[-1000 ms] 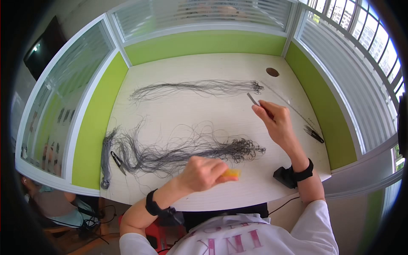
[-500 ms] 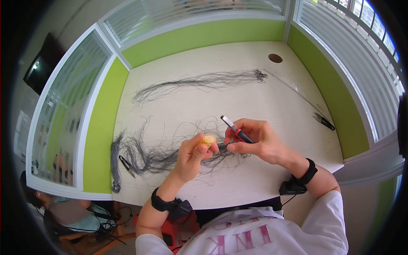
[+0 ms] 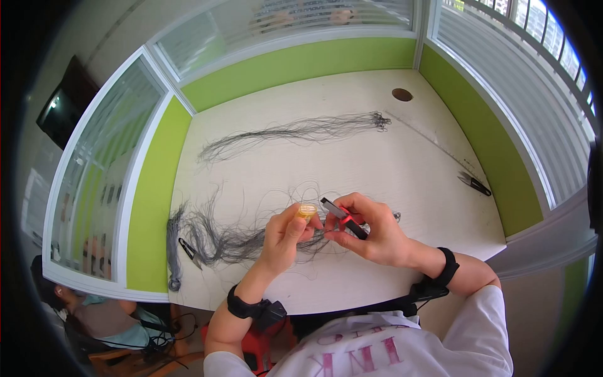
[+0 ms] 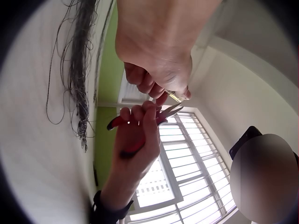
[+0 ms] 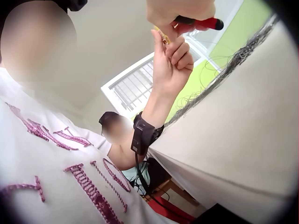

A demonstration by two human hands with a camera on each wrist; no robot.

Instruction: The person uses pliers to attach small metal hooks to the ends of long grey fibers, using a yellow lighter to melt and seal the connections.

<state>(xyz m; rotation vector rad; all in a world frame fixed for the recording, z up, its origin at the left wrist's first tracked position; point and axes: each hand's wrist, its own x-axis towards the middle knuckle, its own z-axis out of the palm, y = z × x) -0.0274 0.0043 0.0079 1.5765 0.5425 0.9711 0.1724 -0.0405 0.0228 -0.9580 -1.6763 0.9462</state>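
My left hand grips a small yellow piece with a clear, pale top between thumb and fingers. Close beside it, my right hand holds long-nose pliers with red and black handles. The silver jaws point up and left in the head view and stand apart in the left wrist view. Fingertips of both hands nearly meet. Beneath them on the table lies a large bundle of dark grey strands, its looped right end mostly hidden by the hands.
A thinner strand bundle stretches across the table's back. Black thread snips lie by a clear ruler at right; other snips lie left, beside a grey hank. Green partitions surround the table.
My right hand has come from the back right, bringing the pliers to the left hand. The left hand has turned and risen with the yellow piece; over the last half second both moved little.
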